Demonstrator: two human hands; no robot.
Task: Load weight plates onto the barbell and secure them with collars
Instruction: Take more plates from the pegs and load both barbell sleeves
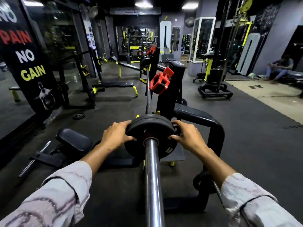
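Two plates (151, 128) sit on the near sleeve (153, 177) of the bar (148, 89), as far as I can tell from the seam along their top rims, and I hold the front one with both hands. My left hand (115, 135) wraps the left rim, thumb on the face and fingers curled behind; my right hand (186, 136) mirrors it on the right rim, so my hands are apart, each clamped on the plate's edge. The plate is already threaded over the sleeve and looks nearly seated against the one behind it. The far end of the bar carries at least one plate (145, 63) too, though I cannot count them there. No collar is on the near sleeve yet: one red collar (159, 84) hangs on the black upright (170, 92) beside the bar, and a second red one (151, 50) sits farther back, by the far end. So loading seems close to done on my side, and collaring is what is left. The plates are matte black, rubbery-looking discs with rounded rims; a small pale label shows low on the front face. The sleeve is a smooth, shiny steel cylinder that catches the ceiling lights, and the collars are chunky moulded plastic with a lever tab. The floor is dark, dull matting.
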